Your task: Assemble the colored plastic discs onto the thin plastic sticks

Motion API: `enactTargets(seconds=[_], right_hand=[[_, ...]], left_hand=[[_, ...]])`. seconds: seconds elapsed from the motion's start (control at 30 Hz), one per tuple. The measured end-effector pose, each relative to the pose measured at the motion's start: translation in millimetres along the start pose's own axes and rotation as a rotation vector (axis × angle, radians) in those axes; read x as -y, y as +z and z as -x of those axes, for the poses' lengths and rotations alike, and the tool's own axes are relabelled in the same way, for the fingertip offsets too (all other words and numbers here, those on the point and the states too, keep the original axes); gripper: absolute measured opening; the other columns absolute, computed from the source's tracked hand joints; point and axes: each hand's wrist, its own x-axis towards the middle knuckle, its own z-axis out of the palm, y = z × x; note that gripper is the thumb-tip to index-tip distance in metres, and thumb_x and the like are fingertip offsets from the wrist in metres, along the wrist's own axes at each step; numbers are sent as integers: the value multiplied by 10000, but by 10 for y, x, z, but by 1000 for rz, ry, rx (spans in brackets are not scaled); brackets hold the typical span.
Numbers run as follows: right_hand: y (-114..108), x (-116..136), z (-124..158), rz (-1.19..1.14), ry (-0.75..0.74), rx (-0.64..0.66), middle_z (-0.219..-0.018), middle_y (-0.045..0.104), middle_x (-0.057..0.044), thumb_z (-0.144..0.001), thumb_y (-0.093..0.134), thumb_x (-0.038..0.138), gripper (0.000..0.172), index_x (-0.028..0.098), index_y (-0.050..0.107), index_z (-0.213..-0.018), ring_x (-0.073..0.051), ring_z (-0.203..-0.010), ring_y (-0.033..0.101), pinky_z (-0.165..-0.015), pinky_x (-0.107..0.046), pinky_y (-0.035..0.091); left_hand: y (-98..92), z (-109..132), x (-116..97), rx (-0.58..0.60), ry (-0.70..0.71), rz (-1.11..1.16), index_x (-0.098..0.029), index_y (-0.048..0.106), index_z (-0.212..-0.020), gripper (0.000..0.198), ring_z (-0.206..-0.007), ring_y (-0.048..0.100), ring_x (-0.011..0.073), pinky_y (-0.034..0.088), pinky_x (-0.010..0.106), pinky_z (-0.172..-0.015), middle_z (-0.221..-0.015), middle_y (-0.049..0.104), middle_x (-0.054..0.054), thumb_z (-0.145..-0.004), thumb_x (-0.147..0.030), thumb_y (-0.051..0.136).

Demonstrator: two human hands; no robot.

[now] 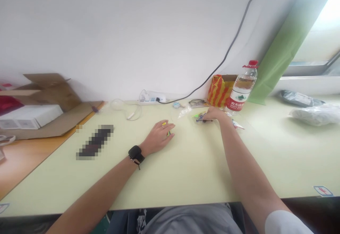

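1. Taking the water bottle (241,89) as landmark, the small yellow-and-green piece (168,133) lies well to its left and nearer the person, beneath the left hand (158,137). That hand's fingers are slightly parted, thumb on the near side; whether they press on the piece, I cannot tell.
2. The right hand (214,114) is just left of the bottle, fingers bunched and pointing down at a cluster of small dark and green parts (201,117). Whether the fingertips pinch one is hidden.
3. The piece looks light and probably stiff, perhaps smooth plastic; a pinch across its opposite sides should suit it. The parts seem light too, the thin dark ones possibly fragile, so best held at their thicker middles.
4. Left of the bottle, crinkled clear plastic (184,112) lies near the parts and could snag fingers. Just beside the bottle, the striped bag (220,91) crowds the far side.
5. Nearer the person than the bottle, a small packet (238,124) sits close by the right forearm, limiting sideways sweeps.
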Motion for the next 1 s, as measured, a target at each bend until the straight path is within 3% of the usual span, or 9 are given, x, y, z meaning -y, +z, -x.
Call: enactTargets(seconds=[0.2, 0.33, 0.43, 0.53, 0.7, 0.77, 0.87, 1.0], right_hand=[[-89, 173, 129, -47, -25, 322, -860, 752, -57, -565, 930, 362, 737, 215, 662, -1236, -252, -832, 712, -719, -330, 551], [-169, 299, 185, -106, -125, 449, -966, 757, -62, -577, 929, 360, 755, 218, 630, -1255, -216, -842, 709, -767, -316, 556], [-265, 380, 198, -138, -242, 444, -1018, 735, -62, -577, 928, 356, 611, 221, 664, -1112, -220, -894, 686, -778, -305, 545], [-357, 458, 233, -170, -381, 460, -917, 713, -42, -614, 899, 377, 410, 208, 675, -913, -217, -869, 657, -741, -293, 521], [-469, 597, 371, -264, -521, 442, -795, 697, -19, -679, 829, 339, 224, 198, 684, -775, -196, -805, 639, -744, -299, 492], [-508, 642, 433, -306, -568, 430, -794, 699, -16, -704, 798, 318, 180, 198, 678, -766, -195, -817, 645, -763, -301, 494], [-559, 674, 503, -372, -586, 408, -849, 716, -22, -730, 778, 311, 190, 203, 681, -852, -197, -851, 656, -783, -296, 501], [-591, 643, 529, -323, -519, 344, -965, 749, -51, -765, 786, 362, 283, 207, 730, -995, -222, -927, 661, -798, -299, 494]], left_hand=[[-58, -46, -26, 8, -13, -1, -219, 615, -1353, 357, -1341, 511, 308, 442, 498, -1092, -1168, 726, 99, -1010, -274, 536], [-225, -273, -18, 65, -19, 13, -218, 661, -1292, 338, -1259, 567, 311, 473, 475, -1057, -1088, 737, 98, -988, -329, 564], [-377, -583, 31, 57, -89, 59, -227, 690, -1249, 352, -1186, 614, 297, 487, 462, -1042, -1218, 722, 89, -973, -414, 581], [-450, -906, 75, 112, -155, 177, -240, 743, -1110, 337, -1035, 679, 257, 535, 414, -952, -1144, 748, 58, -958, -494, 581], [-292, -1220, 34, 131, -203, 447, -244, 694, -1267, 472, -1063, 690, 240, 568, 352, -881, -1263, 713, 87, -896, -535, 672], [-180, -1263, 7, 102, -182, 512, -216, 705, -1243, 475, -1061, 693, 246, 567, 353, -880, -1210, 730, 105, -885, -527, 691], [-56, -1285, -4, 83, -154, 589, -171, 762, -1035, 374, -901, 710, 222, 567, 351, -827, -1007, 768, 100, -889, -507, 686], [-40, -1287, 9, 31, -143, 669, -161, 758, -883, 330, -778, 687, 181, 552, 318, -774, -867, 766, 67, -894, -485, 695]])
